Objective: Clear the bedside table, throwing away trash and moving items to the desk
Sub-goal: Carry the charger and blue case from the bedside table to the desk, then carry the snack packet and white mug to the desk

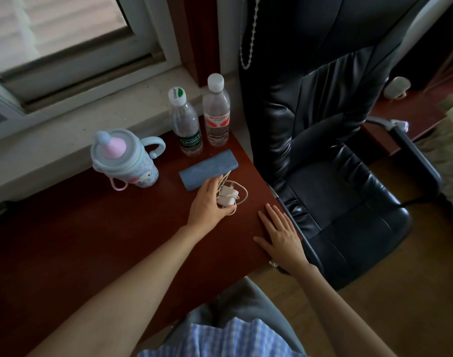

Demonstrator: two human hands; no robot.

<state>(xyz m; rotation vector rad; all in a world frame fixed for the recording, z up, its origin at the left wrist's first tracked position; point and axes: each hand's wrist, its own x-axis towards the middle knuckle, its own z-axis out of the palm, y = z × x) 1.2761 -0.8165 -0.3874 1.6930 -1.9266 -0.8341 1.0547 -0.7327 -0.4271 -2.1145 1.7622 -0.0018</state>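
My left hand (207, 202) rests on the dark red desk (91, 240), its fingers curled around a white charger with a coiled cable (229, 195). Just beyond it lies a flat blue case (207, 167). Two clear water bottles stand at the back, one with a green label (186, 124) and one with a red label (216, 112). A pale blue child's cup with a pink spout (123, 158) stands to the left. My right hand (279, 234) lies flat and palm down near the desk's right edge, holding nothing.
A black leather office chair (336, 176) stands close against the desk's right edge. A window sill (65, 140) and window run along the back. Wooden floor (413, 292) lies to the right. My checked blue top shows at the bottom.
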